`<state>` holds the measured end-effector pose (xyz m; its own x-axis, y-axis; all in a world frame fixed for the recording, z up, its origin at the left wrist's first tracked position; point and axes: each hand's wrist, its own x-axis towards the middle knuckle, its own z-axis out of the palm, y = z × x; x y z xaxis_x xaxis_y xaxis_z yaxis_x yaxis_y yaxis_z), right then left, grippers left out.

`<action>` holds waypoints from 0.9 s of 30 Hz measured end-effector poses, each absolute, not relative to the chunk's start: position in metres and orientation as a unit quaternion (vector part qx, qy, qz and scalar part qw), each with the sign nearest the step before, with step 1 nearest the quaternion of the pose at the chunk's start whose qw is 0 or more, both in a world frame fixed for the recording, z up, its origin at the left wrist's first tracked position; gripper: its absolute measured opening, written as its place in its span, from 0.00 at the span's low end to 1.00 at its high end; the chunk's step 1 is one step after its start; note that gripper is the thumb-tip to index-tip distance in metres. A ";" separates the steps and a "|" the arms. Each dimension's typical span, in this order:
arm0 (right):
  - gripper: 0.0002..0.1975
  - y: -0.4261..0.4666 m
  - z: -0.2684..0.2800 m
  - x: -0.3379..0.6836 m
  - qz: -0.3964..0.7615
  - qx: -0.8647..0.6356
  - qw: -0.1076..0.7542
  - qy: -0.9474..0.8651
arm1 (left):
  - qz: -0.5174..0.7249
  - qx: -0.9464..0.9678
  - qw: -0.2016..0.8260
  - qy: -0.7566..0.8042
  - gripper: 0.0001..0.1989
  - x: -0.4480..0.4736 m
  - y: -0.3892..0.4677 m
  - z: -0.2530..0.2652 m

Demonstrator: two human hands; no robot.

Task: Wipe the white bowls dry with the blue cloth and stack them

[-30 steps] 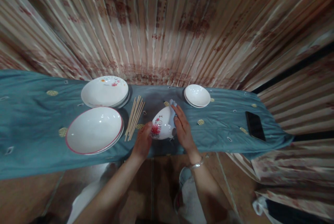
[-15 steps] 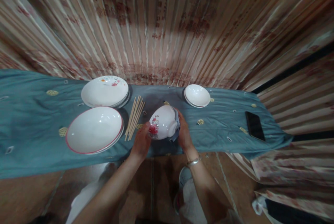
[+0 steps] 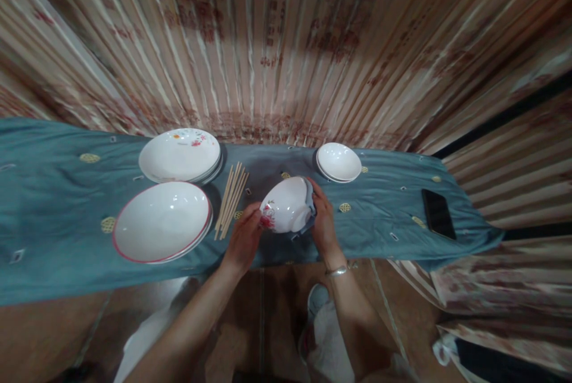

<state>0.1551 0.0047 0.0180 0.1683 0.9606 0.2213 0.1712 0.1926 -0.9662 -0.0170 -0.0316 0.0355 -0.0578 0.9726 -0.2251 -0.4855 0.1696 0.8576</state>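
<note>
A white bowl with a red flower print (image 3: 286,210) is tilted on its side above the blue tablecloth (image 3: 53,204). My left hand (image 3: 243,240) grips its left rim by the flower. My right hand (image 3: 322,222) presses a small blue-grey cloth (image 3: 308,211) against the bowl's right side; most of the cloth is hidden behind the bowl. A silver bracelet sits on my right wrist.
Left of the bowl lie several wooden chopsticks (image 3: 231,198), a red-rimmed white plate stack (image 3: 161,222) and a flower-printed plate stack (image 3: 180,155). Small white bowls (image 3: 338,162) are stacked behind. A black phone (image 3: 438,214) lies at right. A striped curtain hangs behind.
The bowl has been turned in my hands and lifted slightly. My right hand with the cloth slid from the bowl's top down around its right side.
</note>
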 end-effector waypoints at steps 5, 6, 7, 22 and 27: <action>0.21 0.008 0.026 0.158 0.372 -0.525 0.568 -0.513 | 0.584 0.253 0.650 0.415 0.12 -0.020 -0.032 0.040; 0.21 0.008 0.026 0.159 0.368 -0.523 0.568 -0.519 | 0.582 0.258 0.646 0.421 0.11 -0.021 -0.032 0.042; 0.21 0.008 0.025 0.159 0.362 -0.521 0.566 -0.526 | 0.580 0.263 0.642 0.427 0.09 -0.022 -0.031 0.044; 0.23 -0.013 0.039 0.148 0.160 -0.466 0.432 -0.756 | 0.565 0.294 0.621 0.457 0.13 -0.025 -0.032 0.052; 0.25 -0.027 0.054 0.128 0.041 -0.429 0.343 -0.835 | 0.574 0.284 0.640 0.425 0.12 -0.024 -0.033 0.051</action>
